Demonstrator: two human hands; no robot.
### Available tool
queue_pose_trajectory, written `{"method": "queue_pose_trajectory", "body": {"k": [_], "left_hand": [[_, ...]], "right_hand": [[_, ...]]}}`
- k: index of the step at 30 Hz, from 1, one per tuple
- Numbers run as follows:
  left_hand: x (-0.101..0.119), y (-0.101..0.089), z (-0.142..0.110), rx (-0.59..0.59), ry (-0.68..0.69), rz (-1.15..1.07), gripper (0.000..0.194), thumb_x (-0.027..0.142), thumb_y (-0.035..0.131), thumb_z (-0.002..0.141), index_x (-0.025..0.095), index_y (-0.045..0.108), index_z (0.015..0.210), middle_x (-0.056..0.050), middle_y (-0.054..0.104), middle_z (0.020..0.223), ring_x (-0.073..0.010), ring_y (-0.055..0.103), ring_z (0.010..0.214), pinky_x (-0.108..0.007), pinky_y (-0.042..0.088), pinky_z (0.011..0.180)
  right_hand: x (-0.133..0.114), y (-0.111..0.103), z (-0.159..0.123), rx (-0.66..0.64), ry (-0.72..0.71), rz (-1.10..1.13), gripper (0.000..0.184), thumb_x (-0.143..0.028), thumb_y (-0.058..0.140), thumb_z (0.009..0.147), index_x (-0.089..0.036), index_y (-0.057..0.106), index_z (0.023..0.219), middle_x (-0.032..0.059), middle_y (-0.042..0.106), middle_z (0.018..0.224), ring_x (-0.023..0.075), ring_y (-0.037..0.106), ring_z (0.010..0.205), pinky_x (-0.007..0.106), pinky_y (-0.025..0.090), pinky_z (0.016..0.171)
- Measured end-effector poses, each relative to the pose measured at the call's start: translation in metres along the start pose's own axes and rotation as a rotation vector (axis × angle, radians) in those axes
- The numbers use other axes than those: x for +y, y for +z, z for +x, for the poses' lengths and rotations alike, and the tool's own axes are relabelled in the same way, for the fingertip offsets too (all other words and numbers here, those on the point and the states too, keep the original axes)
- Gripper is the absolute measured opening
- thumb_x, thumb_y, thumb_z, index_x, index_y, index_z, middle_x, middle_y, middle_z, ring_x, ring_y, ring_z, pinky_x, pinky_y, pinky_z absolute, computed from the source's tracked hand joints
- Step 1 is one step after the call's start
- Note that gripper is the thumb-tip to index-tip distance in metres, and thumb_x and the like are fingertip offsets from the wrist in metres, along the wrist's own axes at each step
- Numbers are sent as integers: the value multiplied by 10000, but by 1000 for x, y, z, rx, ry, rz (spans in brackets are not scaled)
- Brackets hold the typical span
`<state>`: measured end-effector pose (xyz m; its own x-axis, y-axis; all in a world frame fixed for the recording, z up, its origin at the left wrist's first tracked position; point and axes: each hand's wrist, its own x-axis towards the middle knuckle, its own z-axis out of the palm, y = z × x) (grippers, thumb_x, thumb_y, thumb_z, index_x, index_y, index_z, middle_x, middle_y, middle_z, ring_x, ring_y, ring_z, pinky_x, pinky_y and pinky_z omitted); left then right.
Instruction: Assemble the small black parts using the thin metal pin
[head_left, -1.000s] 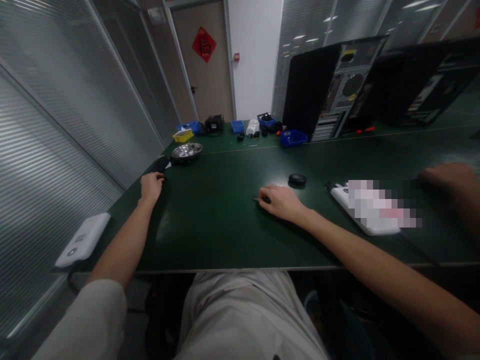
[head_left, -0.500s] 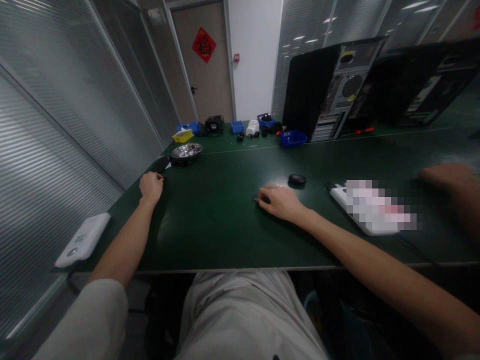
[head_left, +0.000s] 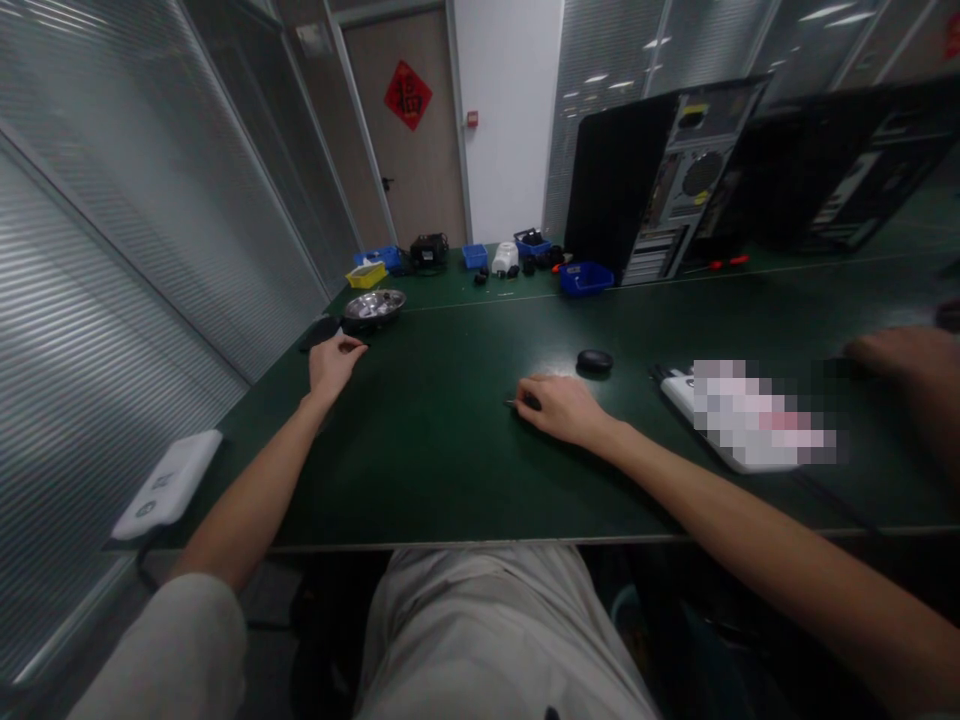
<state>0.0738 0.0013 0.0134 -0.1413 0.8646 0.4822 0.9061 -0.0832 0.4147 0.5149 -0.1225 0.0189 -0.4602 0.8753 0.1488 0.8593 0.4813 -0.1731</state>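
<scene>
My left hand hovers over the green table just in front of a steel bowl, thumb and forefinger pinched together on something too small to make out. My right hand rests on the table near the middle, fingers curled round a small dark tool whose tip pokes out to the left. A small black round object lies just beyond the right hand.
A white device sits at the left table edge, another white device to the right. Another person's hand rests at far right. Blue bins, a yellow bin and open computer cases stand at the back.
My left hand has moved right and forward from the table's left edge toward the steel bowl. The right hand has stayed put.
</scene>
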Motion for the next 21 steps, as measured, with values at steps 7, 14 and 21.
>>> {"method": "queue_pose_trajectory", "body": {"k": [7,14,21], "left_hand": [[135,22,-81,-555,519,-548,297,455,710,917,182,762,1021,-73,737,995,-174,639,801,-301,488,716],[162,38,-116,-755,543,-618,279,425,759,884,173,701,988,-13,670,838,-128,563,672,-258,422,629],[159,35,-112,-735,571,-622,335,408,747,896,182,700,1140,-20,671,892,-131,562,702,-257,416,632]], "right_hand": [[-6,-2,-3,70,-53,87,226,-394,528,1011,-219,669,1039,49,697,1008,177,611,813,288,339,689],[-13,3,-5,66,-158,170,197,-374,540,992,-215,654,1005,36,690,979,167,603,810,276,340,709],[-13,3,-5,43,-155,129,190,-365,541,988,-216,658,985,34,693,976,163,596,785,277,334,708]]}}
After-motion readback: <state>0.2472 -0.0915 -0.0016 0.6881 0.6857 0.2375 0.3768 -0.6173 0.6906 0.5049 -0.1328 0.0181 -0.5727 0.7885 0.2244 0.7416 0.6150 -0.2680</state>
